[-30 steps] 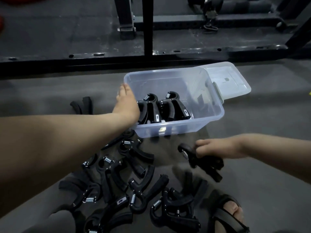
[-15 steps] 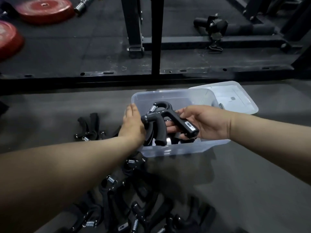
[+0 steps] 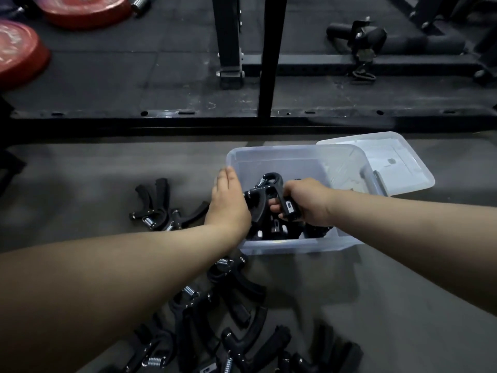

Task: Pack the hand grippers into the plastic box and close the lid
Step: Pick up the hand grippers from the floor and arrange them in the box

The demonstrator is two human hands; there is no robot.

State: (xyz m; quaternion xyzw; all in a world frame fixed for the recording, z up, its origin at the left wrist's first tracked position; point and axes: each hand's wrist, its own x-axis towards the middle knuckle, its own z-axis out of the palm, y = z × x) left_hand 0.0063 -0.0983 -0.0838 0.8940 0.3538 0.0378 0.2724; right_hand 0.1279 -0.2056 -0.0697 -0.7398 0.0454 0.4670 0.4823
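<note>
A: Your right hand (image 3: 306, 203) has its fingers curled round one handle of a black hand gripper (image 3: 269, 188). You hold it over the open plastic box (image 3: 295, 154), spring end up and turned toward your left.

B: Your left hand (image 3: 228, 205) lies flat, fingers straight and together, against the box's left wall at the rim. Whether your thumb touches the gripper, I cannot tell.

A: Below what you hold, the packed grippers (image 3: 269, 231) lie in the box's near left corner, too dark to count.

B: The box stands on the grey floor (image 3: 80, 170), near the black frame rail (image 3: 188, 122) along the floor's far edge. Its lid (image 3: 398, 162) is off and lies at the box's far right corner, partly hidden by it.

A: Your loose grippers (image 3: 231, 300) are heaped on the floor just beside the box's near left corner, under your left forearm.

B: A few stray grippers (image 3: 158, 208) lie left of the box. Red weight plates (image 3: 86, 9) sit beyond the rail, far left.
</note>
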